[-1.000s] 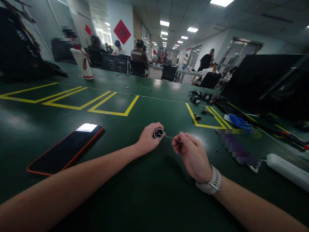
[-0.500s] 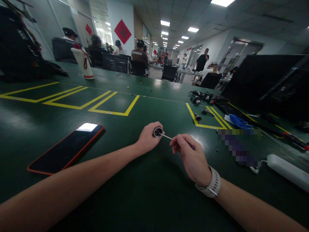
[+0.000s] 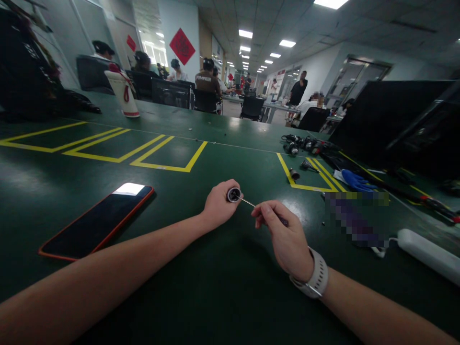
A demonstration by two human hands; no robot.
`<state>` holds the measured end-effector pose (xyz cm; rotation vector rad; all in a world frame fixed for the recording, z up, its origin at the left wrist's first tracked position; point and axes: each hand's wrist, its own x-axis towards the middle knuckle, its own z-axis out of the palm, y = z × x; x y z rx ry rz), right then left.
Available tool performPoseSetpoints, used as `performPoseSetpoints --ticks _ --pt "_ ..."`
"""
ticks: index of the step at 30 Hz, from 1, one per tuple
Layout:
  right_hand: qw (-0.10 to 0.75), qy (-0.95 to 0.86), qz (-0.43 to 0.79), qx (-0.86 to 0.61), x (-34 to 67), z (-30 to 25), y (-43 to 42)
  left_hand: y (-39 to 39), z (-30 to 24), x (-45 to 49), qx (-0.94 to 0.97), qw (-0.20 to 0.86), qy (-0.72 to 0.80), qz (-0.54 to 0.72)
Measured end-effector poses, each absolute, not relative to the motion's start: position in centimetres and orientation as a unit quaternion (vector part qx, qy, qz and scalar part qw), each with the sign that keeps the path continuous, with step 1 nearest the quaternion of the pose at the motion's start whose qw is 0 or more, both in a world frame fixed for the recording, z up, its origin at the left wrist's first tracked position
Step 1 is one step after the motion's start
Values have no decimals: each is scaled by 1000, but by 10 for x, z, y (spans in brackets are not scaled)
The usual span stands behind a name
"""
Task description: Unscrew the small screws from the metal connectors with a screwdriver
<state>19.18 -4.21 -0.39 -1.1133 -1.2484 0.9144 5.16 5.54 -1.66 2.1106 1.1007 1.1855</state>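
My left hand (image 3: 220, 203) is closed around a small round metal cylinder (image 3: 234, 194), whose open end faces me and shows dark parts inside. In my right hand (image 3: 282, 235) is a screwdriver (image 3: 247, 202), pinched by its dark handle. Its thin shaft points left, and the tip reaches into the mouth of the cylinder. What the tip touches inside is too small to tell. Both hands are held just above the green table (image 3: 215, 287). A pale watch strap circles my right wrist.
A phone with an orange edge (image 3: 98, 223) lies at left. Yellow tape outlines (image 3: 161, 167) mark the table. Right, there are metal parts (image 3: 294, 174), a blue glove (image 3: 356, 180), a white power strip (image 3: 427, 254) and dark cables. A tall cup (image 3: 123, 93) stands at the back; people sit beyond.
Both hands stay nearly in place. The cylinder and the screwdriver have shifted very slightly left and up in view, with the tip still inside the opening.
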Motion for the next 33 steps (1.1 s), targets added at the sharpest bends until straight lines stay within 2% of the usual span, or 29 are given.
performPoseSetpoints --ticks 4,15,20,26,33 --pt "578 -539 386 -475 191 -4 -42 55 -17 51 786 217 393 424" --pt "580 -534 409 -459 191 -6 -42 56 -15 50 760 305 353 452" --pt "582 -541 370 -481 194 -1 -41 56 -16 49 777 259 379 430" --pt "541 -578 312 -524 202 9 -41 54 -16 49 827 200 396 345" --pt "545 -558 372 -504 210 15 -35 53 -17 48 873 195 340 291"
